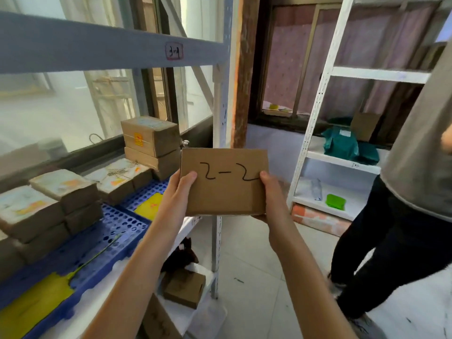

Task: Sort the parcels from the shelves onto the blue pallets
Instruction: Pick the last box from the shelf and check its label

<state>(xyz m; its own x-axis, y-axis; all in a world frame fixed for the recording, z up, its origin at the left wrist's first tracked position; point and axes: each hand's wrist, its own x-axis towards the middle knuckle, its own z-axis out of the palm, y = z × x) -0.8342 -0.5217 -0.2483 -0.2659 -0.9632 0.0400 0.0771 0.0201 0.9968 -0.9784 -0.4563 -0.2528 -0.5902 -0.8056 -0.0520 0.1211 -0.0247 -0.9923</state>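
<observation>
Fingers of left hand point(182, 189) and right hand point(269, 192) are gripping a cardboard parcel point(223, 182) marked "2-2", right of the blue pallet point(117, 231).

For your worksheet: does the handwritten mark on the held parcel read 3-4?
No: the parcel, gripped by left hand and right hand, reads 2-2.

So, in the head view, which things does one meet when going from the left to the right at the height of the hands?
Stacked parcels → blue pallet → left hand → cardboard box marked 2-2 → right hand → green item on the white shelf → other person's dark trousers.
</observation>
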